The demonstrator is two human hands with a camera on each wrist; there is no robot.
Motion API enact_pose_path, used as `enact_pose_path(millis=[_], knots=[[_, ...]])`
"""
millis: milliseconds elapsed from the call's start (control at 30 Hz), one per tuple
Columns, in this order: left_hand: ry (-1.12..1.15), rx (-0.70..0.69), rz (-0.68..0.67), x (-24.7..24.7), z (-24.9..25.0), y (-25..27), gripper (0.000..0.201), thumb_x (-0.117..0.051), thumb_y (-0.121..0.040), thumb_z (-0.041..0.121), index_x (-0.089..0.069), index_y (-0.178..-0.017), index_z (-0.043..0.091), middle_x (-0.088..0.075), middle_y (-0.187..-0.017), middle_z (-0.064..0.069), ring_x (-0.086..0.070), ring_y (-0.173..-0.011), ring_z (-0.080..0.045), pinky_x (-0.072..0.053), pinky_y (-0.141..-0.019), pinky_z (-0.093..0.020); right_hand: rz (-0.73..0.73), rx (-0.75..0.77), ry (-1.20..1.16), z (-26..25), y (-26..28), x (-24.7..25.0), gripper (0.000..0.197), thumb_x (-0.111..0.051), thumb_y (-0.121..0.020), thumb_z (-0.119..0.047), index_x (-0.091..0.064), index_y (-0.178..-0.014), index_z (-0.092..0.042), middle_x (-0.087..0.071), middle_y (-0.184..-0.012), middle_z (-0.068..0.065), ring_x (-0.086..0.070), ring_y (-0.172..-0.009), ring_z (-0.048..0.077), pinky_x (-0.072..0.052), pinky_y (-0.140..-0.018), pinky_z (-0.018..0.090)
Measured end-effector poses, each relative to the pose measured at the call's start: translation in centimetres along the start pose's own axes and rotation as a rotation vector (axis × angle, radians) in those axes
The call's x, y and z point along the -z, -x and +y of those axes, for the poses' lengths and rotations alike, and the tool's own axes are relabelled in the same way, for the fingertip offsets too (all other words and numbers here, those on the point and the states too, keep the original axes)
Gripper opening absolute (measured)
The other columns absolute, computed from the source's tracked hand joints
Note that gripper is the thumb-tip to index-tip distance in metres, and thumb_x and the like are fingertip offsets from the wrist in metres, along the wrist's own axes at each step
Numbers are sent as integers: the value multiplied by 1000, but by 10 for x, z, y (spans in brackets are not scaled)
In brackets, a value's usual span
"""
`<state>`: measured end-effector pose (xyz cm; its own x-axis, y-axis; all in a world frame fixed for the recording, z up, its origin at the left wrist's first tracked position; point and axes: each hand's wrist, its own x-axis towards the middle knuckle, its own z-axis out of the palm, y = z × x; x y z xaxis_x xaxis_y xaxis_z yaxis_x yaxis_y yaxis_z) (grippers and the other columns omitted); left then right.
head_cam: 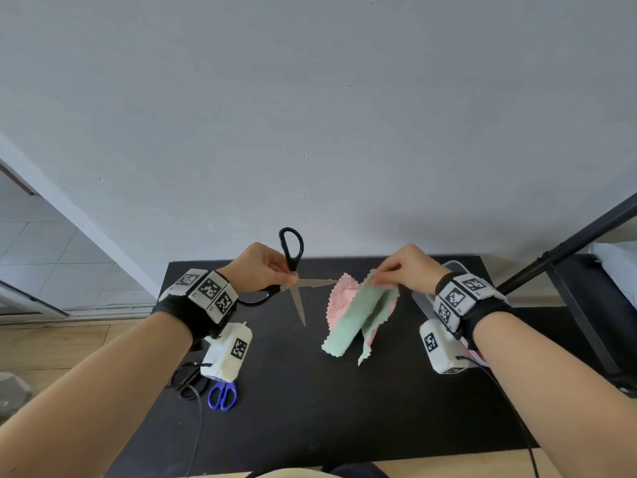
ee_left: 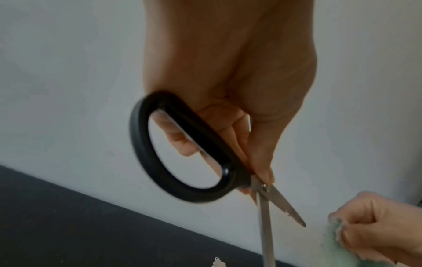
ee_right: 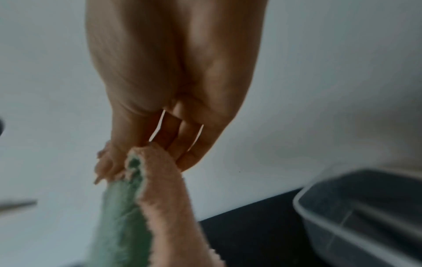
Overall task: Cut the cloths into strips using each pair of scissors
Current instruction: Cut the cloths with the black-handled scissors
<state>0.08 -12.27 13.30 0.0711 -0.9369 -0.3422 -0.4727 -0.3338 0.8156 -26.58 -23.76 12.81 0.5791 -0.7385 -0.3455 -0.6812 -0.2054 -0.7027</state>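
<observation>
My left hand [head_cam: 265,269] grips black-handled scissors [head_cam: 293,274] in the air above the black table [head_cam: 310,391], thumb and fingers pinching near the pivot [ee_left: 265,187]. The blades are spread wide, one pointing right toward the cloth, one pointing down. My right hand [head_cam: 405,267] pinches the top edge of a green and pink cloth [head_cam: 358,315], which hangs down folded. In the right wrist view the cloth [ee_right: 141,207] hangs from my fingertips [ee_right: 114,166]. A gap separates the blade tip from the cloth.
Blue-handled scissors [head_cam: 223,395] and a black-handled pair [head_cam: 188,382] lie at the table's left front. A clear plastic bin [ee_right: 365,207] stands at the right, behind my right wrist. A black metal stand [head_cam: 568,257] rises at the far right. A grey wall is behind.
</observation>
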Motion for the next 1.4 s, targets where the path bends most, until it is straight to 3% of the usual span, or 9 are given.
enact_pose_path(millis=[133, 300, 433, 567, 733, 933, 1033, 1133, 1400], knots=[[75, 15, 68, -1, -3, 0, 7, -72, -81, 7, -72, -77, 13, -72, -71, -1, -64, -59, 1, -49, -62, -7, 165, 2, -306, 0, -2, -10, 18, -77, -77, -19, -76, -91, -7, -73, -82, -4, -66, -75, -5, -47, -75, 6], [102, 18, 93, -3, -7, -3, 3, -70, -83, 12, -72, -81, 12, -70, -69, 2, -64, -69, -6, -49, -74, -14, 332, -100, -749, -8, -8, -31, 12, -75, -79, -16, -75, -90, -12, -75, -90, 5, -70, -89, 14, -52, -88, 26], [129, 50, 124, -4, -11, -6, 12, -65, -87, 12, -69, -91, 1, -69, -73, -6, -62, -71, -14, -49, -78, -24, 273, -189, -943, -14, -10, -37, 29, -72, -81, -10, -68, -107, 4, -72, -94, 13, -68, -83, 21, -58, -79, 30], [269, 61, 171, -9, -12, -6, 14, -63, -89, 8, -65, -98, -3, -68, -78, -10, -61, -66, -8, -46, -74, -22, 153, -227, -1150, -23, -5, -51, 23, -67, -84, -6, -66, -105, 3, -70, -94, 12, -68, -83, 19, -58, -76, 25], [424, 40, 176, -15, -5, -5, 12, -63, -88, 5, -63, -97, -3, -68, -80, -18, -63, -72, -23, -52, -82, -32, 37, -193, -1159, -36, -7, -72, 18, -66, -84, -5, -69, -101, 1, -71, -94, 14, -69, -83, 20, -58, -76, 25], [475, 29, 180, -19, 5, -6, 5, -66, -86, 6, -65, -92, 5, -69, -91, -27, -66, -79, -28, -54, -86, -35, 66, -130, -1098, -49, -14, -82, 21, -69, -83, -6, -71, -102, 1, -70, -89, 14, -66, -76, 16, -55, -75, 23], [497, 17, 172, -22, 8, -6, 13, -67, -86, 6, -65, -97, -1, -70, -86, -22, -67, -74, -23, -58, -74, -25, 81, -122, -1137, -57, -14, -83, 9, -69, -82, -4, -74, -89, -2, -60, -94, 20, -59, -86, 23, -56, -76, 20], [484, 7, 166, -22, 10, -5, 14, -67, -86, 6, -65, -97, -4, -69, -73, -13, -65, -63, -17, -55, -65, -20, 114, -129, -1129, -61, -13, -85, 13, -68, -83, -1, -70, -95, 3, -60, -99, 24, -65, -78, 20, -56, -71, 18], [405, 26, 172, -19, 11, -1, 17, -66, -86, 2, -64, -99, -10, -68, -79, -20, -65, -55, -11, -55, -60, -17, 169, -167, -1101, -59, -17, -92, 18, -72, -81, -10, -71, -94, 3, -68, -105, 27, -67, -95, 32, -52, -95, 41]])
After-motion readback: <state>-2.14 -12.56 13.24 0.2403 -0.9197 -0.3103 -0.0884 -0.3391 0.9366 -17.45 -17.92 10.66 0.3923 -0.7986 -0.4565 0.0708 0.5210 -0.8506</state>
